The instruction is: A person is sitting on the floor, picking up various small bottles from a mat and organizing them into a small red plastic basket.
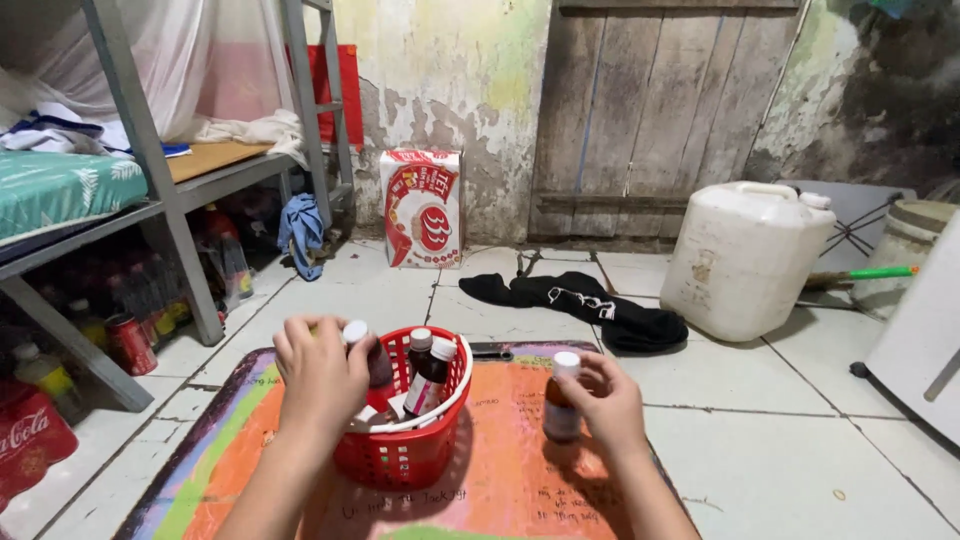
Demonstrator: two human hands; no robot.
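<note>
Brown glass bottles with white caps are what both hands hold over a painted orange surface (500, 470) with striped, multicoloured edges. The left hand (320, 375) is closed around one small brown bottle with a white cap (368, 352), holding it at the near left rim of a round red plastic basket (405, 450) with slotted walls. The right hand (607, 402) has its fingers clamped on a second brown bottle with a white cap and pale label (561, 398), upright and just to the right of the basket, apart from it; its base appears to be on or just above the surface, I cannot tell which.

Inside the basket stand two more brown white-capped bottles (430, 372), leaning against each other, one with a red and white label. Some smaller pale items lie low in the basket, too hidden to tell.

Beyond the surface is a tiled floor (780, 440). On it lie a black cloth (590, 305), a large white plastic jerrycan (745, 255) to the right, and a red and white cardboard box (421, 207) against the peeling wall. At left stands a grey metal bunk bed frame (165, 190) with cans and bottles stored underneath.
</note>
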